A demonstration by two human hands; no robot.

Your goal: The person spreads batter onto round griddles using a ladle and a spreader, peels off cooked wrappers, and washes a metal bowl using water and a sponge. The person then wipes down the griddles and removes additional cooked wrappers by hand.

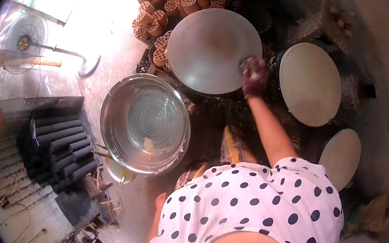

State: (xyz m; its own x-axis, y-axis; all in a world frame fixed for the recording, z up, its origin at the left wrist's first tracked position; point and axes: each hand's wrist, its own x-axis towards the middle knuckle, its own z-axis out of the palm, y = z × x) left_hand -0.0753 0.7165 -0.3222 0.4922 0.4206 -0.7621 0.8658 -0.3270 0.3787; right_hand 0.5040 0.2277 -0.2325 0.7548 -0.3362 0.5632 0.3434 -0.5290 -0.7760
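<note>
My right hand (255, 76), in a dark, stained glove, is at the lower right rim of a large round metal griddle plate (214, 50). Its fingers close on a small dark object (246, 61) at the plate's surface; blur hides what it is. My left hand (161, 200) is low beside my body, near my knee, mostly hidden by the spotted garment; its fingers cannot be made out. Left of the plate stands a wide metal basin (156, 117) with wet streaks and a pale lump of dough or batter (148, 144) inside.
Two more round plates (310, 84) (341, 158) lie to the right. Perforated clay-coloured briquettes (190, 5) are piled behind the griddle. A small pail (121, 172) with sticks stands by the basin. Stacked dark cylinders (69, 140) and a standing fan (25, 43) are at the left.
</note>
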